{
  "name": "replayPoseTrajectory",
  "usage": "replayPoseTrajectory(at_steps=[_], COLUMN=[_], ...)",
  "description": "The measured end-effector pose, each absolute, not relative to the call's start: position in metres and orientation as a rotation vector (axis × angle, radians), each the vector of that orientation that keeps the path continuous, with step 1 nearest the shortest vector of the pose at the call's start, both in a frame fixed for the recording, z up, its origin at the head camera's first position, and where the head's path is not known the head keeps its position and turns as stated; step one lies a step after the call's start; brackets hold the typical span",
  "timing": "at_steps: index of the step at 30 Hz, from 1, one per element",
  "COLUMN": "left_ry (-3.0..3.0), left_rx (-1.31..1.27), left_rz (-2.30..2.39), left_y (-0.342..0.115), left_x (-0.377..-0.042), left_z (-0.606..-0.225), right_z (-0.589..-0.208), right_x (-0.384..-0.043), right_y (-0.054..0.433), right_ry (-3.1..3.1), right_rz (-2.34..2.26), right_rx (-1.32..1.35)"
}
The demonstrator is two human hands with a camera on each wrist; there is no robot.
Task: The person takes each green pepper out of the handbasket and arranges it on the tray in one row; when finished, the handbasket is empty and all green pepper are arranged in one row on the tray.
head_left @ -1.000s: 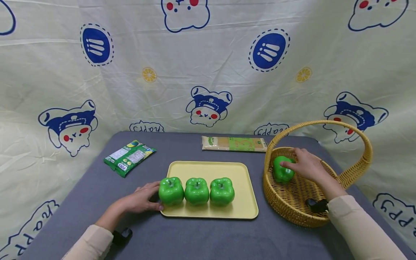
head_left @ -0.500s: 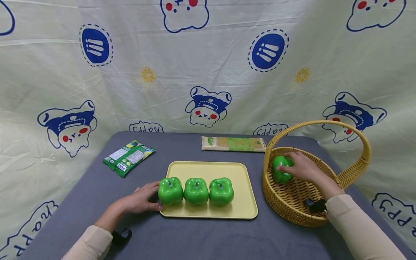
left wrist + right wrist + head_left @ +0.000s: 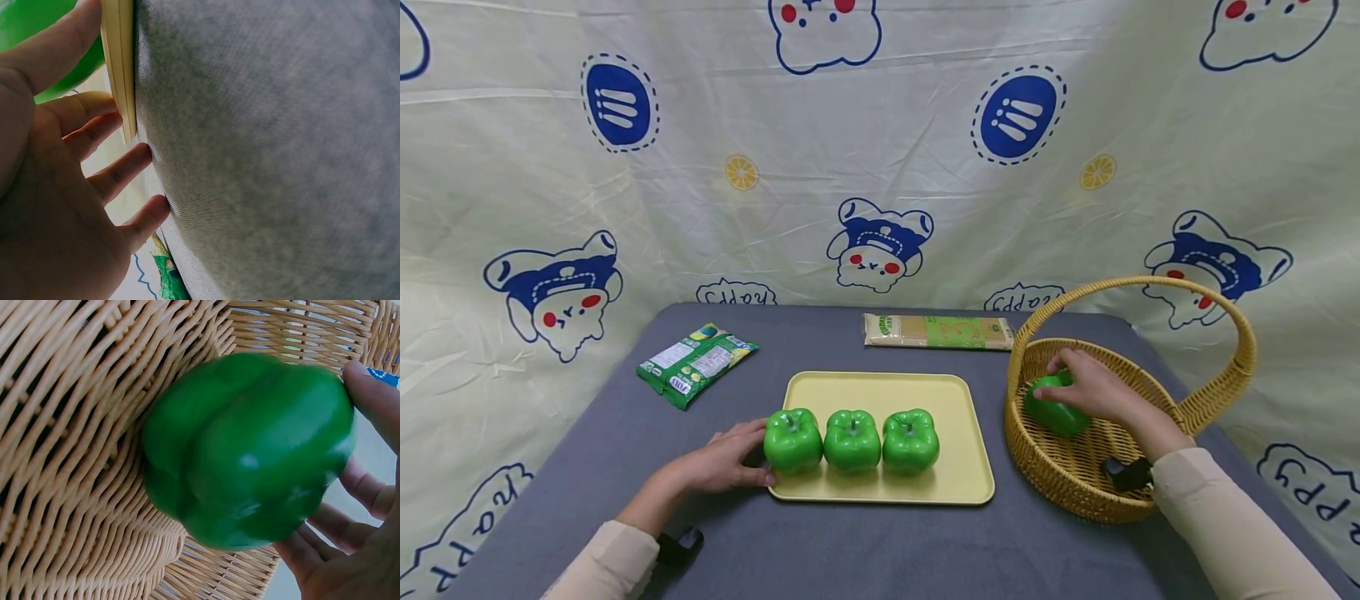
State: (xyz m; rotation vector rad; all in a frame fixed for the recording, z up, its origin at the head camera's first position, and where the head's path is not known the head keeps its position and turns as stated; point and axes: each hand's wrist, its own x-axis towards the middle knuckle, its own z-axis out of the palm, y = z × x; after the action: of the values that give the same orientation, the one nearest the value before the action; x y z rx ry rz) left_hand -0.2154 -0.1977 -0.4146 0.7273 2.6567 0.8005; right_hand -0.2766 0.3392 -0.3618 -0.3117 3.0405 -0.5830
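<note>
Inside the wicker basket (image 3: 1045, 487), my right hand (image 3: 1093, 383) holds a glossy green bell pepper (image 3: 1060, 414) between thumb and fingers. The pepper is tilted on its side, and its lobed end fills the middle of the right wrist view, close against the weave. My left hand (image 3: 730, 458) rests at the left edge of the pale yellow tray (image 3: 955, 425). In the left wrist view its thumb and fingertips (image 3: 109, 103) meet the tray's rim, and the other fingers spread onto the cloth. On the tray, several green bell peppers (image 3: 853, 442) stand upright in a row.
A green snack packet (image 3: 698, 364) lies at the back left of the grey-covered table (image 3: 880, 550). Behind the tray is a long packet of noodles (image 3: 938, 332). The basket's tall handle (image 3: 1157, 283) arches over the right hand. A printed curtain hangs behind the table.
In the basket, the bell pepper has tipped over in my right hand, its lower end swinging toward me and to the right. My left hand stays at the tray's edge.
</note>
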Motion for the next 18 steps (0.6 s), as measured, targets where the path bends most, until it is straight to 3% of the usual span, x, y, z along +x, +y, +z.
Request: replayPoseTrajectory(at_steps=[18], left_ry=[2.678], left_rx=[0.748], left_rz=[0.789], left_y=[-0.1971], left_x=[-0.2151], left_z=[-0.4149], right_z=[-0.3627], right_x=[-0.2791], right_y=[0.3382], right_ry=[2.909], right_rz=[-0.510], right_rx=[-0.321])
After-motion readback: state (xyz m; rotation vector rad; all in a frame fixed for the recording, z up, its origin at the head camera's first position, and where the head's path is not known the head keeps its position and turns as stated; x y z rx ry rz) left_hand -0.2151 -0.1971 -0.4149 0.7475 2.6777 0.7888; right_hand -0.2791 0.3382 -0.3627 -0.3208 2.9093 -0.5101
